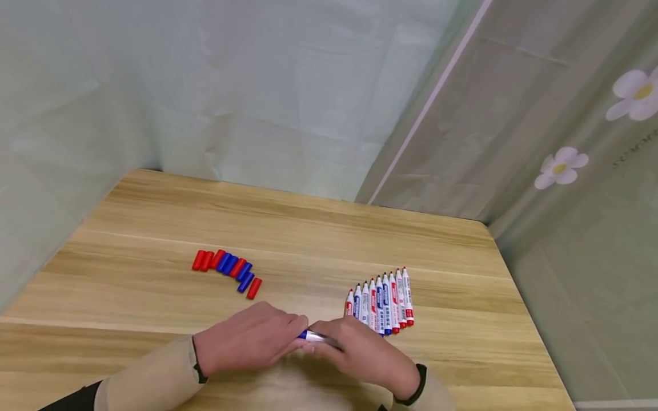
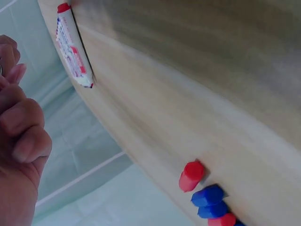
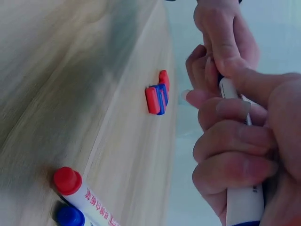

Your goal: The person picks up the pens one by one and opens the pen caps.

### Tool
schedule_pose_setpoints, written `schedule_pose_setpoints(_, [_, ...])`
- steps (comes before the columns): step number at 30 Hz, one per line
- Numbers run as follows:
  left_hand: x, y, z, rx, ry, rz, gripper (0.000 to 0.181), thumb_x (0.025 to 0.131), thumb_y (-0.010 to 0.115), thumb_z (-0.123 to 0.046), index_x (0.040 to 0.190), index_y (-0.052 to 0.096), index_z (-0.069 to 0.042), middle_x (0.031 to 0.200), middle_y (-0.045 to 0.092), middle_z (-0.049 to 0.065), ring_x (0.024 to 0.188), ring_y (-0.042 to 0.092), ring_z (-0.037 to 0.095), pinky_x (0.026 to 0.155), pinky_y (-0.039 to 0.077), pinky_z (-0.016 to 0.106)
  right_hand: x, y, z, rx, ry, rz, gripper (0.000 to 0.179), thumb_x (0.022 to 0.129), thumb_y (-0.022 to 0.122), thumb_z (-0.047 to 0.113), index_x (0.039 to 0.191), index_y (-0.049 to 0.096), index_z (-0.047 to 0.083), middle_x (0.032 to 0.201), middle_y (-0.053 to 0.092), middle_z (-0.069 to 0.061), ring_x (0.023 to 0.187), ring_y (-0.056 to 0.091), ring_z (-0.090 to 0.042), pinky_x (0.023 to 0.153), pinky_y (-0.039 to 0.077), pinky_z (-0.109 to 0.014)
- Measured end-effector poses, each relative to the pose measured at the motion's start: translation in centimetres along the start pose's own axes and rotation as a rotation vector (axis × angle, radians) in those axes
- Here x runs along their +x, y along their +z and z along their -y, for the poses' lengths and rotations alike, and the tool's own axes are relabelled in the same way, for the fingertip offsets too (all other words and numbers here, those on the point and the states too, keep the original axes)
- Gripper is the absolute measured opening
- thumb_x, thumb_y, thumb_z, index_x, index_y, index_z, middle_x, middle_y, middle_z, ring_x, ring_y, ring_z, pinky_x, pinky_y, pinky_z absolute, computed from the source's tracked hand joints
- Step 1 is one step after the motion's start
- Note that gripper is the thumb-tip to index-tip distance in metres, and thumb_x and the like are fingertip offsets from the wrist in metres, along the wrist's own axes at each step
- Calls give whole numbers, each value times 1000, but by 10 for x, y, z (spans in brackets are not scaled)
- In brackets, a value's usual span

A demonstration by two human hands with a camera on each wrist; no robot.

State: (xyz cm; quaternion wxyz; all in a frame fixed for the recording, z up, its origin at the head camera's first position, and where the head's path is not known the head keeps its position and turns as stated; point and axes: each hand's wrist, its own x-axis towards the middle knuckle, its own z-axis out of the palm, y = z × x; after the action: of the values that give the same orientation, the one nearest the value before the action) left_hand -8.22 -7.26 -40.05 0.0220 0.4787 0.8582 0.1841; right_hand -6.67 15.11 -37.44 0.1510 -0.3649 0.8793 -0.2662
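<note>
Both hands meet on one white marker [image 1: 316,337] near the front of the table. My right hand [image 1: 362,351] grips its barrel, with the fingers curled round it. A blue band shows at the barrel's lower end [image 3: 247,223] in the right wrist view. My left hand [image 1: 254,338] pinches the other end, where a bit of blue cap [image 1: 303,334] shows between the fingers; most of the cap is hidden. Just beyond the right hand lies a slanting row of capless white markers [image 1: 380,302] with red or blue ends, tips pointing away.
Several loose red caps [image 1: 199,260] and blue caps [image 1: 245,282] lie in an uneven line on the wooden table [image 1: 154,308], beyond the left hand. Pale curtains [image 1: 288,103] hang close behind the table and along its sides.
</note>
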Motion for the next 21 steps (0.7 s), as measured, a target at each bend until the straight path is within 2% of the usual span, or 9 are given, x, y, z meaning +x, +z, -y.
schedule_pose_setpoints(3, [-2,-1,-2,-43,-46,79,40,102,29,-52,91,47,-18,59,27,-15,47,29,2,47,21,17,-1,3,4,-134,-18,-19,33,99,47,44,106,67,18,77,61,14,67,48,7,65,42,-9])
schedule_pose_setpoints(7, [-5,-2,-3,-91,-81,163,44,101,26,-55,95,49,-18,58,28,-14,47,31,2,47,25,17,-3,7,8,-285,-49,-55,33,98,47,44,106,66,19,78,64,14,65,50,8,62,42,-10])
schedule_pose_setpoints(11, [-5,-3,-3,-125,-94,212,45,100,25,-56,97,49,-17,58,30,-14,48,35,2,48,29,17,-4,8,8,-389,-77,-90,31,98,47,44,101,65,20,72,60,15,57,44,7,55,37,-10])
schedule_pose_setpoints(14, [-4,-4,-4,-149,-127,245,47,100,26,-58,98,50,-18,59,33,-13,51,38,2,51,34,17,-4,9,7,-453,-95,-109,31,99,46,45,96,63,20,69,56,16,53,39,6,51,32,-10])
schedule_pose_setpoints(18, [-3,-6,-4,-216,-169,274,44,100,28,-57,95,51,-20,62,38,-12,56,42,2,56,38,19,-4,12,4,-526,-148,-174,31,98,47,47,89,60,20,62,50,16,49,34,3,47,25,-11])
schedule_pose_setpoints(21, [-5,-6,-4,-288,-176,279,38,102,30,-52,91,49,-22,66,40,-14,61,44,0,60,39,20,-3,16,-1,-571,-192,-224,31,97,49,48,85,59,21,59,44,15,48,28,3,45,19,-11])
